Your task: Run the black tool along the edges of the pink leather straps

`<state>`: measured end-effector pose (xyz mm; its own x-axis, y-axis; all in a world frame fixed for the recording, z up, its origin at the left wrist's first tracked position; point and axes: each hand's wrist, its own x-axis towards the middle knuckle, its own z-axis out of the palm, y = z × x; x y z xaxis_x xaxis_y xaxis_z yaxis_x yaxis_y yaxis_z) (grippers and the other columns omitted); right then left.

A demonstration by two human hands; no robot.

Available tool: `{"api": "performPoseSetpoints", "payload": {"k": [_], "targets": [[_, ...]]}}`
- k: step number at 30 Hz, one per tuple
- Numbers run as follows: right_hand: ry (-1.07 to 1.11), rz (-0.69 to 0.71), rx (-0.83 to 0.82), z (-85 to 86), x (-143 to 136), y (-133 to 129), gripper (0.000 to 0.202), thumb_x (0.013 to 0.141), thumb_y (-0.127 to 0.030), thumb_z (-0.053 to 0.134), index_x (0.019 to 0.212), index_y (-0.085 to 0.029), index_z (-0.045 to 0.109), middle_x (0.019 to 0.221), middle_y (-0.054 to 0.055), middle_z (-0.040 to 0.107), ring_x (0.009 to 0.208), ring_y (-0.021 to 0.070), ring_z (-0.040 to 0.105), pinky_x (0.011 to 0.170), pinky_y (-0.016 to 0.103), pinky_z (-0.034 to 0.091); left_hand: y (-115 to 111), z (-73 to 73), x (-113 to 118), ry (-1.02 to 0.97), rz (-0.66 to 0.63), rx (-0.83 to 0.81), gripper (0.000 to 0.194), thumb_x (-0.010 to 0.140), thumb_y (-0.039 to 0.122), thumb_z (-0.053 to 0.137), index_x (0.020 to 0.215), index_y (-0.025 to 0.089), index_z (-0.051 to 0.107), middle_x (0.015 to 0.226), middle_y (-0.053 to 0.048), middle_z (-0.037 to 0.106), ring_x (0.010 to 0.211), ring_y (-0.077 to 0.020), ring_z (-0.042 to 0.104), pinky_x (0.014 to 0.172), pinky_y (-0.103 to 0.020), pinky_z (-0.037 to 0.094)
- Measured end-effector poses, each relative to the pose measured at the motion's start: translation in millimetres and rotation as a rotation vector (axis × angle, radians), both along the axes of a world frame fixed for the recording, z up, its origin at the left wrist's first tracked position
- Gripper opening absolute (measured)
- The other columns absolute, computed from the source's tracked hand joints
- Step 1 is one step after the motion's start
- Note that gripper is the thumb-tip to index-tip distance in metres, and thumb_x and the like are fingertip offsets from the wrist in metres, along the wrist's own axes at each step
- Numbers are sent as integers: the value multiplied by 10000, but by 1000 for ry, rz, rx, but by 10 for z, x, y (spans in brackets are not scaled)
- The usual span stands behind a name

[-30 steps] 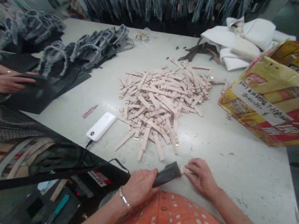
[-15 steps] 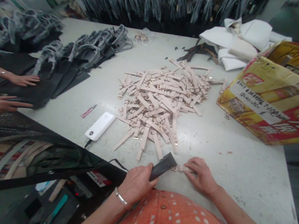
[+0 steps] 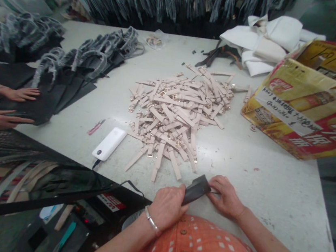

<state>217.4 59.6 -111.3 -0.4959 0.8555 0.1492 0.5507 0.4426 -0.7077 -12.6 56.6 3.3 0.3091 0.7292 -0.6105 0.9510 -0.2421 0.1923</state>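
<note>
My left hand (image 3: 169, 206), with a bangle at its wrist, is closed around a black bar-shaped piece (image 3: 196, 190) whose exact kind I cannot make out. The far end of the piece reaches my right hand (image 3: 225, 196). The fingers of my right hand are pinched around a small buckled strap, now mostly hidden behind the black piece and the fingers. Beyond both hands lies a loose heap of pale pink buckled straps (image 3: 177, 111) with gold-coloured buckles. Both hands are just above the near edge of the table (image 3: 243, 164).
A white power bank (image 3: 109, 143) with a black cable and a small pink-handled tool (image 3: 96, 127) lie left of the heap. A printed carton (image 3: 308, 106) stands at right, white pieces (image 3: 266, 44) behind it. Another person's hands (image 3: 21, 95) rest on black bags (image 3: 68, 89) at left.
My left hand has moved right with the black piece, bringing its end to my right fingers and over the buckled strap. The right hand has barely moved. The view has shifted slightly.
</note>
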Motion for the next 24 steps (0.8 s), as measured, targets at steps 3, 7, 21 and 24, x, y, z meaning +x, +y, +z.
{"api": "performPoseSetpoints", "payload": {"k": [3,7,21,24], "targets": [[14,-14,19,-4,0,-7,195,840,-283,548,1006,-206,614,899,90,601,856,222,546,763,379,433,-10,6,-36,10,-11,4,257,841,364,442,1002,180,520,891,-93,676,868,-248,645,728,-325,468],[8,-13,10,23,-4,-12,184,842,-264,535,995,-201,616,913,92,601,865,220,546,776,385,432,-63,77,-113,30,-30,-6,240,832,350,451,982,178,526,870,-97,677,833,-265,649,714,-350,479],[67,27,-36,-15,63,-7,323,809,-176,530,1127,-205,577,1128,122,553,1063,241,518,901,420,456,120,182,162,36,-68,-70,269,821,325,490,1032,164,532,930,-119,659,931,-259,630,798,-356,472],[60,70,-75,-8,98,8,355,806,-175,539,1160,-196,566,1172,125,538,1096,243,506,941,418,442,157,166,187,40,-69,-75,310,810,355,508,1056,167,531,958,-121,658,945,-265,627,805,-363,471]]}}
